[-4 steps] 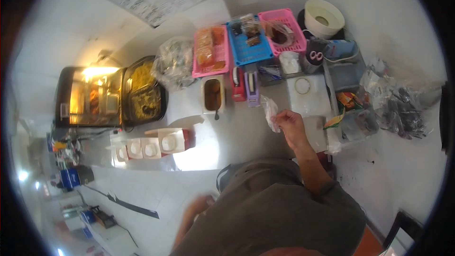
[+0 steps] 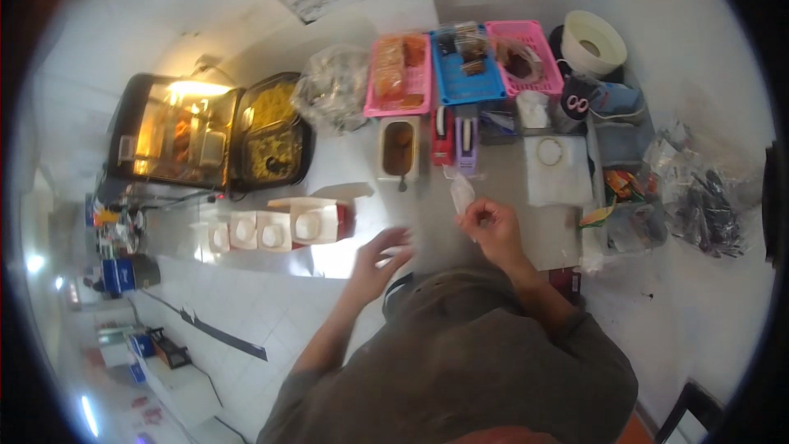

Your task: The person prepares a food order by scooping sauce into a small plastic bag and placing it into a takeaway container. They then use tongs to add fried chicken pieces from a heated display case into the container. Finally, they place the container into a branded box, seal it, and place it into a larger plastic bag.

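My right hand pinches one end of a small, thin whitish plastic bag above the metal counter. Beyond the bag, a red tape dispenser and a purple one stand side by side. My left hand hovers at the counter's near edge, fingers curved and apart, holding nothing. To its left, several open paper boxes sit in a row, each with a rounded white thing inside. A metal tub of brown sauce with a utensil handle poking out is farther back.
At the far left stands a lit warming case beside a black tray of yellow food. Pink and blue baskets line the back. Stacked white sheets, a grey bin and plastic bags are at right.
My left hand has risen from beside my body to the counter's edge. My right hand, still pinching the plastic bag, has come slightly nearer and left. The view has shifted.
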